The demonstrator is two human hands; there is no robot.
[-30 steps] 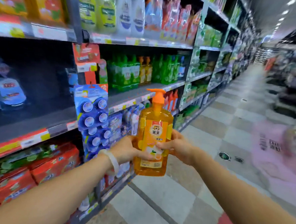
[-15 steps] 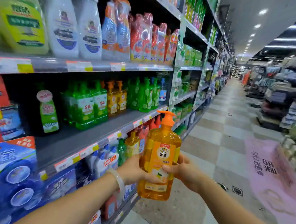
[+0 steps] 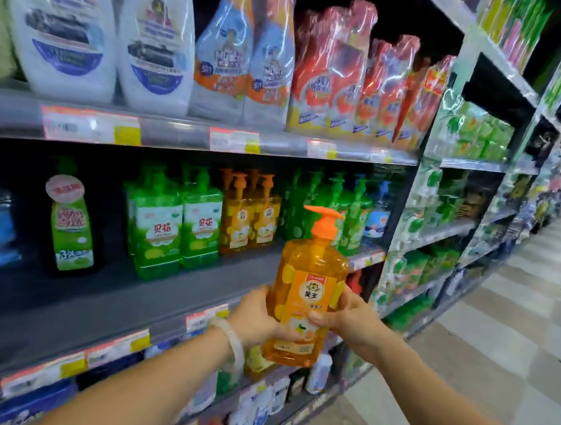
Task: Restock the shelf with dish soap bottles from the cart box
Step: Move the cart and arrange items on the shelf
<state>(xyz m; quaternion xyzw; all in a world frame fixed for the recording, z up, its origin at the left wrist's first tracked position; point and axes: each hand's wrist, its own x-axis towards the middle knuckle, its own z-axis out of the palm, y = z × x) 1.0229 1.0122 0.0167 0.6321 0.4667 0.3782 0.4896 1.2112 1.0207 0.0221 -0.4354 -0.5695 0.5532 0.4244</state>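
Gripping an orange dish soap bottle (image 3: 304, 298) upright, the left hand (image 3: 257, 315) and right hand (image 3: 348, 320) hold it before the grey shelf (image 3: 105, 300).

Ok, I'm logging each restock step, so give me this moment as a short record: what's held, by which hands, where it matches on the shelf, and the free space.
held item: orange soap bottle, upright, pump on top
left hand: grips the bottle's side
right hand: grips the other side
matching stock: orange bottles on the middle shelf, between green bottles
free space: bare shelf in front of them
placed: not yet
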